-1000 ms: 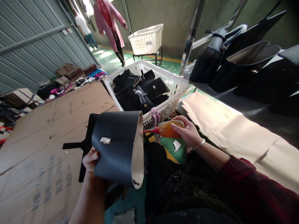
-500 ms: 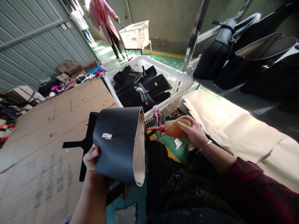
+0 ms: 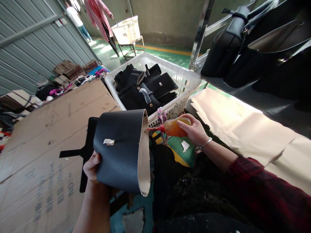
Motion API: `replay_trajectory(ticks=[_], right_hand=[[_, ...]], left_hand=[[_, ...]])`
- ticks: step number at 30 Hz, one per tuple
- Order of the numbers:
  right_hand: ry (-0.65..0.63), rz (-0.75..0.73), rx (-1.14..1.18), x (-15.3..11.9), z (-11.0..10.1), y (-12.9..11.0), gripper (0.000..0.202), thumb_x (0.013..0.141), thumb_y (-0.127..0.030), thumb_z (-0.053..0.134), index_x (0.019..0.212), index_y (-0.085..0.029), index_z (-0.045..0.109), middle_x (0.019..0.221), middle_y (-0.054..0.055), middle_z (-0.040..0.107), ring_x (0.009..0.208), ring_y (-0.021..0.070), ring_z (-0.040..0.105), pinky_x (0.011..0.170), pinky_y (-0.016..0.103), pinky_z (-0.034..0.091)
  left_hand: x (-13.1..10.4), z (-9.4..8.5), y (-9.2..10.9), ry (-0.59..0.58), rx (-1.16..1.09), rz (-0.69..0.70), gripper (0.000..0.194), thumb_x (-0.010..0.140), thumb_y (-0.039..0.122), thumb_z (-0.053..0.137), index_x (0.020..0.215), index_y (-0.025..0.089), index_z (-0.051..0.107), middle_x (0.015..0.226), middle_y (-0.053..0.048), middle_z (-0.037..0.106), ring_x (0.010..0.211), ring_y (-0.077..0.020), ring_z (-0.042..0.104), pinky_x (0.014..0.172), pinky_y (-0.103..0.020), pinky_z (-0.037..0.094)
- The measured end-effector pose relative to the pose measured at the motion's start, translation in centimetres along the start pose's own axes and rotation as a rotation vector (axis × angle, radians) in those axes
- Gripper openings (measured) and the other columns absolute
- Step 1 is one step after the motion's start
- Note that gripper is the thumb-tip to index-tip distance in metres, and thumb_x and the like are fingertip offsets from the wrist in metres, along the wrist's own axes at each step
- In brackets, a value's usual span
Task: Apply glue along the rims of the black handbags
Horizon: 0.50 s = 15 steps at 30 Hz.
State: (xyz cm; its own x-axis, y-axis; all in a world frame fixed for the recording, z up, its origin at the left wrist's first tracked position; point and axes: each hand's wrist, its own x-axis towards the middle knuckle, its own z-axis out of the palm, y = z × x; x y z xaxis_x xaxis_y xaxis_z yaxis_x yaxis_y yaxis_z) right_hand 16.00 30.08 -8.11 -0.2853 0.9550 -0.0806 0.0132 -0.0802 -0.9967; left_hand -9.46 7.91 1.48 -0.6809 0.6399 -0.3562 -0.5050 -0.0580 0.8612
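The dark bag piece (image 3: 118, 150) is pinched by the left hand (image 3: 91, 166) near the basket (image 3: 190, 77); the bottle (image 3: 173, 127) is clasped by the right hand (image 3: 197, 132). Nozzle (image 3: 157, 128) placement at the open edge (image 3: 143, 161) appears underway; steady alignment is required.

- Blue-black pebbled leather-like sleeve (image 3: 119, 152): bent round into a flattened tube, held up on its side in left hand (image 3: 92, 165); open end to the right, pale tan inner face (image 3: 143, 161) and rough-cut rim showing; small whitish scrap (image 3: 109, 142) on outer face.
- Translucent squeeze bottle (image 3: 175, 127), amber-orange contents, red nozzle (image 3: 156, 128): near level in right hand (image 3: 196, 131), tip at sleeve's rim; contact unclear.
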Motion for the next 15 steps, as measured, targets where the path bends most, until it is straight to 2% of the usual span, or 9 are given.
replay_trajectory(ticks=[7,15], right_hand=[[-0.029,0.019,-0.007,-0.3,-0.3,0.3,0.035,0.061,-0.05,0.074,0.078,-0.022,0.062,0.069,-0.003,0.059,0.064,0.015,0.052,0.059,0.028,0.044],[-0.124,0.075,0.019,-1.4,-1.0,0.1,0.036,0.061,-0.049,0.077,0.079,-0.022,0.063,0.068,-0.002,0.062,0.064,0.0156,0.055,0.06,0.028,0.046]], left_hand=[[0.2,-1.6,-0.7,-0.072,0.006,0.002,0.023,0.06,0.023,0.078,0.081,0.025,0.071,0.082,0.003,0.075,0.073,-0.0219,0.069,0.069,-0.033,0.059],[0.8,-1.8,-1.0,-0.059,0.001,0.055,0.036,0.045,0.03,0.09,0.073,0.023,0.07,0.078,0.003,0.074,0.072,-0.0199,0.068,0.069,-0.032,0.061]])
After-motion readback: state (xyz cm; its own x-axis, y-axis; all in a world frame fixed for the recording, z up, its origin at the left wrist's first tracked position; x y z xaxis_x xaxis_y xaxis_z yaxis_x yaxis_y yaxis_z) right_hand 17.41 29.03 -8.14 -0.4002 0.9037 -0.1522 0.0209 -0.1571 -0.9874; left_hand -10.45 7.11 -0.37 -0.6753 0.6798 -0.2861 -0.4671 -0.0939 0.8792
